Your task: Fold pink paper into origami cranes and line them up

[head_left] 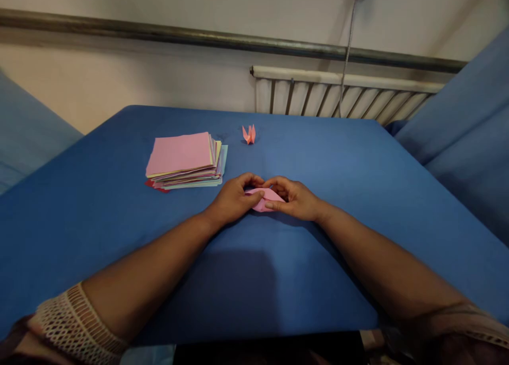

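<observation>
Between my two hands is a folded sheet of pink paper [262, 206], just above or on the blue table. My left hand [234, 198] grips its left side, with the thumb pressed on top and the fingers curled behind. From the right, my right hand [296, 198] pinches the paper between thumb and fingers. The fingertips of both hands nearly meet at the paper's far edge. Part of the folds is hidden by the fingers. Beyond the hands stands a small folded orange-pink origami piece [249, 134] with upright points.
A thick stack of coloured paper [181, 153], pink on top, lies left of the hands on the blue-covered table [338, 158]. Behind the table are a radiator [314, 92], a wall pipe [178, 35] and a hanging cord [348, 52]. Blue curtains [465, 126] hang at both sides.
</observation>
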A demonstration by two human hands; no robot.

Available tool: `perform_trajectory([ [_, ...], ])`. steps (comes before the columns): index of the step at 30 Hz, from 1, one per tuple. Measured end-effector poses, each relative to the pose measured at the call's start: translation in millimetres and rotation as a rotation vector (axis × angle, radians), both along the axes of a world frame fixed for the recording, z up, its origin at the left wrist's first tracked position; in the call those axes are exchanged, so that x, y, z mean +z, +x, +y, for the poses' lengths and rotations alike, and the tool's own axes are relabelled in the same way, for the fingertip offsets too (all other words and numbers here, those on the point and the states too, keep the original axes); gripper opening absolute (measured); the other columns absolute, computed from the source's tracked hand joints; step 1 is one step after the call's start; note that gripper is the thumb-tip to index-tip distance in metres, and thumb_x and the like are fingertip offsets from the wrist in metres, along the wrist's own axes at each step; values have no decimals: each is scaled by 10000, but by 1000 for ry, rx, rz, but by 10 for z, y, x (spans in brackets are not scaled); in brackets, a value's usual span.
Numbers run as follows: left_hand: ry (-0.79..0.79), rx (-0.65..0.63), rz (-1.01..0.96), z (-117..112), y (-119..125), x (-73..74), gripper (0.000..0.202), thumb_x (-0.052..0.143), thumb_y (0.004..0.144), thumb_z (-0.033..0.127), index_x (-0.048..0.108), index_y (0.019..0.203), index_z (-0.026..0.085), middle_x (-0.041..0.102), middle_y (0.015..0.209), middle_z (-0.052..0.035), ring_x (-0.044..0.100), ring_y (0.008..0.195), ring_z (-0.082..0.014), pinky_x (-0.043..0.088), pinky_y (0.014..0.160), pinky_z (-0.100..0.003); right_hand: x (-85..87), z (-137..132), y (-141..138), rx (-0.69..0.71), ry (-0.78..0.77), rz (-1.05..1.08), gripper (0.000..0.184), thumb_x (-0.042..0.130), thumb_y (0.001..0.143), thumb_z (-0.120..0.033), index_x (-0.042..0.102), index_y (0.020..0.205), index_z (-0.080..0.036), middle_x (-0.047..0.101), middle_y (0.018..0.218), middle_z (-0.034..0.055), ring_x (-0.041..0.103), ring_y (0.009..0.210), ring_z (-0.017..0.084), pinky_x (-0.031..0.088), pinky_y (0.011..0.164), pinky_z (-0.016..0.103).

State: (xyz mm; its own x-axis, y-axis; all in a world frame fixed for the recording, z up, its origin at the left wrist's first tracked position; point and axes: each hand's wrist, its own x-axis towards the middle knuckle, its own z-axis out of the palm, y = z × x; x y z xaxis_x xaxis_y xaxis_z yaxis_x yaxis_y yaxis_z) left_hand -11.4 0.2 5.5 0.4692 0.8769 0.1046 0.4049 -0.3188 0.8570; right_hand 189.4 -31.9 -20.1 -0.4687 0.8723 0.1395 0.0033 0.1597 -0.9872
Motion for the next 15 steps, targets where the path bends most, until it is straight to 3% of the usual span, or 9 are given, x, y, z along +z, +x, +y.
perform_trajectory([
  [6,76,92,-34,-36,23,20,246,673,744,307,657,959,188,712,914,-23,666,838,-185,532,814,-332,49,-16,-86,-127,-100,-16,378,715,806,-421,545,1081,-226,647,812,-22,597,686,120,468,645,265],
  [10,100,91,-38,-81,37,66,274,685,762,353,658,981,190,724,939,-33,677,876,-199,538,857,-350,75,2,-127,-176,-110,-98,327,647,817,-507,631,863,-184,626,756,-11,554,667,120,432,630,265],
  [15,157,28,-97,-109,9,116,377,707,738,298,654,1096,195,675,1245,-96,616,1180,-251,430,1082,-414,91,21,-124,-308,-133,-127,350,648,776,-511,629,692,-172,517,610,-47,424,559,90,344,552,250],
])
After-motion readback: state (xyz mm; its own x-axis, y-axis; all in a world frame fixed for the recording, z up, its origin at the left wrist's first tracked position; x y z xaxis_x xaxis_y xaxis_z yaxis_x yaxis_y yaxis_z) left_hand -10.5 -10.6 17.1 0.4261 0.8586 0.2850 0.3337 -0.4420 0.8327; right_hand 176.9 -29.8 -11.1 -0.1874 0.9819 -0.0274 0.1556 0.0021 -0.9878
